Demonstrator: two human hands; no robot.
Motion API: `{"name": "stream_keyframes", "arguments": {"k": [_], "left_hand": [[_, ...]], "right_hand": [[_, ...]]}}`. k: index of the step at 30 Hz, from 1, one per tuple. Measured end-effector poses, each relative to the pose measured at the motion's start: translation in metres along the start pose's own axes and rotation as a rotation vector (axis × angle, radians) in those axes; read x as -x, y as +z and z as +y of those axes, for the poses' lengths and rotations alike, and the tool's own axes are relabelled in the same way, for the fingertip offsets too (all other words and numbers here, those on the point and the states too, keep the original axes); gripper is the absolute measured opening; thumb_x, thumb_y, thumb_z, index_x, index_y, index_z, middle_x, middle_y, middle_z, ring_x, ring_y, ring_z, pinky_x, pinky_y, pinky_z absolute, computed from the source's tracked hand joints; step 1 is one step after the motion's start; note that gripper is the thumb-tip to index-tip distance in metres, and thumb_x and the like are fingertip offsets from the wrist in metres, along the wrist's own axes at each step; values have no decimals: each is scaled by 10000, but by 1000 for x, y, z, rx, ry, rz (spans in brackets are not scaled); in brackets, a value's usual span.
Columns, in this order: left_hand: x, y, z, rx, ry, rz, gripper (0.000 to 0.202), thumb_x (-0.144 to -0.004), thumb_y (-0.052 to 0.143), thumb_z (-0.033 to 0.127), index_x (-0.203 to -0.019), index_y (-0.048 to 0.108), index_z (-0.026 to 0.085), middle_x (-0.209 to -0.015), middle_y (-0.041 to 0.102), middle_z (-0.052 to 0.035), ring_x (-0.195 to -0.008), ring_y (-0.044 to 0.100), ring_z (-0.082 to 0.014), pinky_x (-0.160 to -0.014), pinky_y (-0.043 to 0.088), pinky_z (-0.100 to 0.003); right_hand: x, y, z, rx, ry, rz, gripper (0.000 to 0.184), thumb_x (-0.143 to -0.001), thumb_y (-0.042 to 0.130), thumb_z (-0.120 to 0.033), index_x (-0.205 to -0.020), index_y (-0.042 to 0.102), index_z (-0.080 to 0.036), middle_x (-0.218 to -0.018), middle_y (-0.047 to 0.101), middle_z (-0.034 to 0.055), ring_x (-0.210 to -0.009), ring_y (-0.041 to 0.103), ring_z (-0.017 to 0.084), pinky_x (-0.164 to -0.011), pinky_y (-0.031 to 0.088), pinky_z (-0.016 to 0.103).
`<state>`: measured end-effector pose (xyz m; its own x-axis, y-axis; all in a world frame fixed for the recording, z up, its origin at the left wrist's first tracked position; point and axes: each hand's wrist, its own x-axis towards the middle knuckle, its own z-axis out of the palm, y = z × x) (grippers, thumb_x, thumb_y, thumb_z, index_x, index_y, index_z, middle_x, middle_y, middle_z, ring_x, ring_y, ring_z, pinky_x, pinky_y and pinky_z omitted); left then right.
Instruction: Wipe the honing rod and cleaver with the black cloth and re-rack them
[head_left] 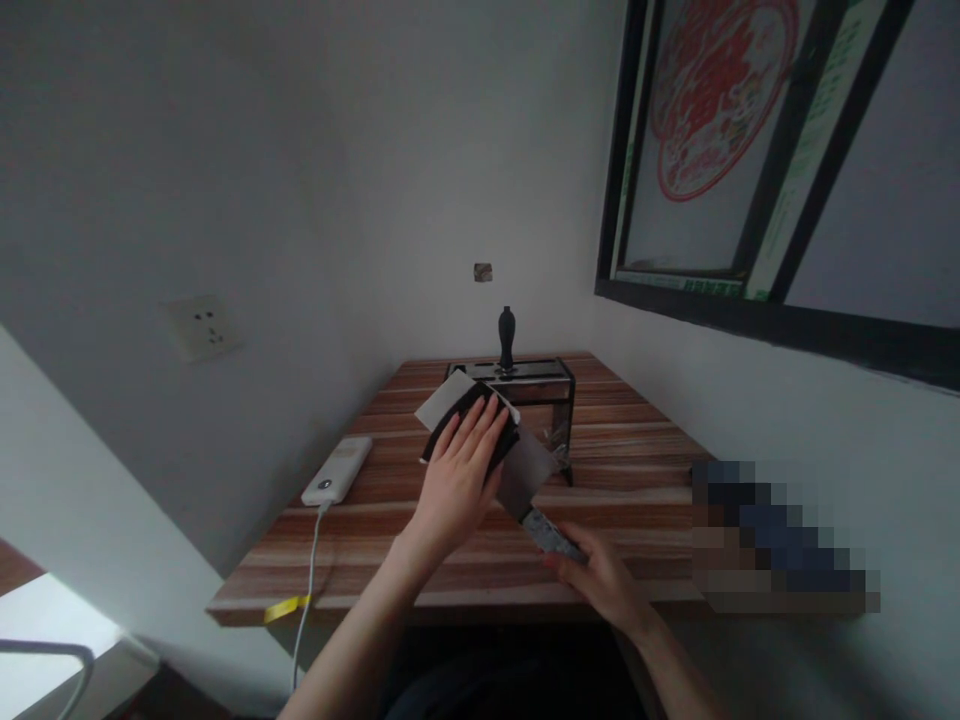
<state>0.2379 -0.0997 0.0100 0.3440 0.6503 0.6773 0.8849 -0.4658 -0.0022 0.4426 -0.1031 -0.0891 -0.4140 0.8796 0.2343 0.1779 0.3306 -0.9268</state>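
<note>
A wide-bladed kitchen knife is held over the wooden table, its blade pointing away and to the left. My right hand is closed round the knife's handle near the table's front edge. My left hand lies with fingers stretched out flat, pressing a dark cloth with a pale edge against the blade.
A black metal knife rack with a dark-handled knife standing in it sits at the back of the table. A white power bank with a cable lies at the left. A wall socket is on the left wall, a framed window at right.
</note>
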Motion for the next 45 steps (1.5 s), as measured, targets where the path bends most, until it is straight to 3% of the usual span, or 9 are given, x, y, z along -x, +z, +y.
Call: {"name": "stream_keyframes", "arguments": {"k": [7, 13, 19, 26, 34, 45], "left_hand": [[-16, -3, -29, 11, -64, 31, 541, -924, 367, 200, -1450, 239, 212, -1522, 251, -62, -1414, 163, -187, -1147, 138, -418], [-19, 6, -30, -23, -111, 80, 552, -917, 376, 190, -1450, 234, 184, -1524, 241, -81, -1417, 150, -200, -1149, 125, -442], [-9, 18, -15, -11, -79, 49, 564, -909, 395, 180, -1450, 235, 178, -1517, 255, -91, -1411, 174, -220, -1139, 153, -470], [12, 32, 22, 124, 29, -64, 594, -887, 417, 155, -1452, 239, 201, -1513, 264, -67, -1410, 181, -211, -1148, 144, -447], [30, 38, 60, 323, 98, -192, 605, -873, 458, 150, -1440, 269, 238, -1488, 330, -36, -1400, 221, -193, -1149, 164, -423], [38, 41, 64, 216, 100, -231, 584, -895, 448, 180, -1444, 260, 240, -1519, 251, -31, -1411, 179, -209, -1147, 177, -444]], "right_hand": [[3, 0, 7, -58, 35, 7, 409, -735, 645, -538, -855, 660, -148, -706, 615, 43, -638, 530, 161, -516, 393, 231], [1, -3, 8, 12, 24, 14, 415, -745, 632, -542, -825, 657, -136, -677, 601, 33, -613, 513, 151, -519, 387, 232], [1, -3, 9, 42, 12, 10, 385, -764, 627, -515, -817, 663, -136, -689, 616, 37, -615, 523, 151, -531, 386, 232], [-1, -2, 11, 81, -7, 58, 365, -750, 646, -488, -851, 685, -139, -751, 668, 50, -689, 577, 195, -615, 443, 268], [-2, -2, 7, 71, -90, 67, 267, -801, 585, -355, -936, 678, -143, -902, 706, 84, -873, 614, 273, -780, 473, 359], [0, -1, 10, 98, -94, 84, 213, -775, 553, -320, -774, 682, -150, -747, 707, 88, -756, 626, 268, -717, 496, 360]]}}
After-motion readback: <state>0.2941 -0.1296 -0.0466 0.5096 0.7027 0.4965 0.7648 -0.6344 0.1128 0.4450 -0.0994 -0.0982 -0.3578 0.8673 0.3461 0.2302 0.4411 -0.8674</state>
